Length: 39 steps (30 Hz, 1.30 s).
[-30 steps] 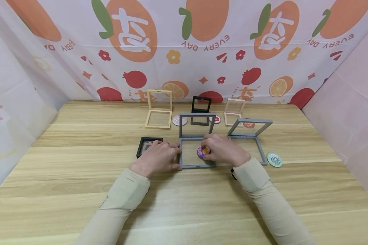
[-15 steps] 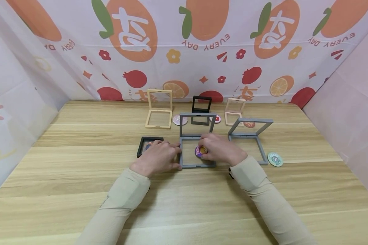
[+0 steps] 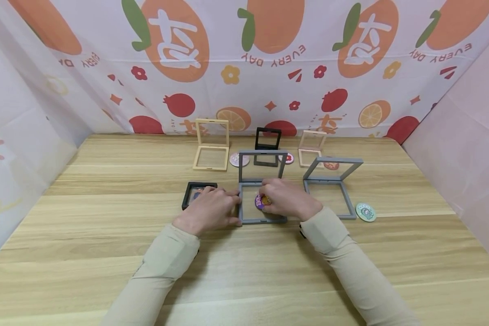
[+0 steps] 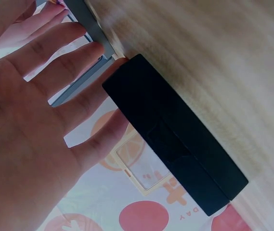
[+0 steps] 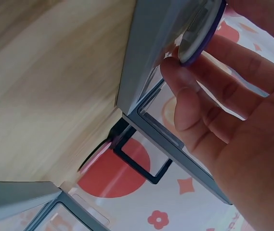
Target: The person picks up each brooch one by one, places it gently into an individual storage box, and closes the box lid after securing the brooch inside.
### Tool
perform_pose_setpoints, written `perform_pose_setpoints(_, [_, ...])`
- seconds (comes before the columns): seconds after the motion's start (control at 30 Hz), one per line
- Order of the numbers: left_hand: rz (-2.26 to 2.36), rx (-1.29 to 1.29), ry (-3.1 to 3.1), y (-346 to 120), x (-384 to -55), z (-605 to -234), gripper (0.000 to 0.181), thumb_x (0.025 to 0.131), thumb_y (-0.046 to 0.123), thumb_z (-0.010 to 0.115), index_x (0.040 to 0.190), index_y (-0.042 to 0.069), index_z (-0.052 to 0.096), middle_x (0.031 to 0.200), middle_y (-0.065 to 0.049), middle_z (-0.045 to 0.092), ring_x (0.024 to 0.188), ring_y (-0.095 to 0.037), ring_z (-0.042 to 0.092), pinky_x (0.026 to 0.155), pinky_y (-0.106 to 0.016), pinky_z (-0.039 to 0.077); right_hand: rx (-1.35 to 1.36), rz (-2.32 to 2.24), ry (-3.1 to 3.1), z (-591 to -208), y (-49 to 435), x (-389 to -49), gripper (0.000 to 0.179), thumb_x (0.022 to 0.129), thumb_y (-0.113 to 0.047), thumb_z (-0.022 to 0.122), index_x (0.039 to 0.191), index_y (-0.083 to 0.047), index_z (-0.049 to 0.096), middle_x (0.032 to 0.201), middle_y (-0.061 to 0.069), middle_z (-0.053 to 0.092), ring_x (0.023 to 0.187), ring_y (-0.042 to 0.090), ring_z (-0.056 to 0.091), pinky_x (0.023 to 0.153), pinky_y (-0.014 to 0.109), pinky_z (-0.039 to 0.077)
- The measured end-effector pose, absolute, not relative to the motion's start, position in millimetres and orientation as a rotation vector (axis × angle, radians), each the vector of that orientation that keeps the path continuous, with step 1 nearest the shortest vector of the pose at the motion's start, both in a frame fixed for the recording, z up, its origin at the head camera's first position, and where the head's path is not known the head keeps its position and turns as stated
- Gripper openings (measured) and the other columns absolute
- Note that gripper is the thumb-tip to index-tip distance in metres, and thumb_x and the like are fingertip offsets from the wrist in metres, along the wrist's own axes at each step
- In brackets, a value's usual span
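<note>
My right hand [image 3: 290, 199] pinches a round purple badge [image 3: 259, 202] by its edge, just over the base of an open grey display frame [image 3: 265, 221]. In the right wrist view the badge [image 5: 205, 34] is tilted, its pale back and purple rim showing. My left hand [image 3: 212, 209] rests at the left side of that frame, fingers extended and fingertips against its edge. Beside those fingers lies a closed black display frame [image 3: 186, 195], a picture partly visible inside it. The left wrist view shows its black side [image 4: 175, 137] close to the fingertips.
A second grey frame [image 3: 348, 203] stands open at the right, a mint-green badge [image 3: 366, 212] beside it. Behind are open yellow [image 3: 210, 169], black [image 3: 268, 129] and pink [image 3: 312, 133] frames, with round badges near them. A fruit-print cloth [image 3: 265, 81] hangs at the table's back.
My right hand has shifted left with the purple badge, bringing it from the right part of the grey frame's base towards its middle. The left hand has stayed in place.
</note>
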<state>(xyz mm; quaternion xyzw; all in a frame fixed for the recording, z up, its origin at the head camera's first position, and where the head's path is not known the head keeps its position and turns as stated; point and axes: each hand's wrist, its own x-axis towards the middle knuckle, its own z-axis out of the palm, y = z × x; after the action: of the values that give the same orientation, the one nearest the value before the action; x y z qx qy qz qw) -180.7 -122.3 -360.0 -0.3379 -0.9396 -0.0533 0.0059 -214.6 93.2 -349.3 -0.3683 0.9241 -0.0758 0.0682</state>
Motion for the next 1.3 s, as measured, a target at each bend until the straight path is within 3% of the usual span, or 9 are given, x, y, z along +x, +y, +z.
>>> perform_pose_setpoints(0.6, [-0.180,-1.052,-2.962,-122,-180,-358,0.036,0.082,0.039,0.085,0.098,0.008,0.076,0.131,-0.016,0.066,0.099,-0.033,0.070,0.089,-0.054,0.052,-1.119,-0.244,2.785,-351,89,-214,0.022,0.089,-0.014,0.080,0.107,-0.001,0.076,0.106,0.010,0.066,0.084,0.018,0.059,0.078,0.032,0.055])
perform_pose_setpoints(0.93, [-0.173,-1.049,-2.968,-122,-180,-358,0.042,0.082,0.041,0.084,0.106,0.007,0.076,0.132,-0.016,0.065,0.103,-0.036,0.069,0.090,-0.055,0.052,-1.099,-0.349,2.729,-352,99,-214,0.027,0.095,-0.012,0.073,0.118,0.000,0.074,0.124,0.013,0.064,0.111,0.027,0.061,0.099,0.043,0.050])
perform_pose_setpoints(1.3, [-0.186,-1.046,-2.973,-122,-180,-358,0.040,0.082,0.040,0.084,0.103,0.007,0.076,0.131,-0.016,0.065,0.103,-0.036,0.069,0.091,-0.057,0.051,-1.097,-0.373,2.773,-358,96,-214,0.018,0.092,-0.008,0.076,0.109,0.000,0.078,0.115,0.011,0.063,0.100,0.023,0.058,0.089,0.038,0.052])
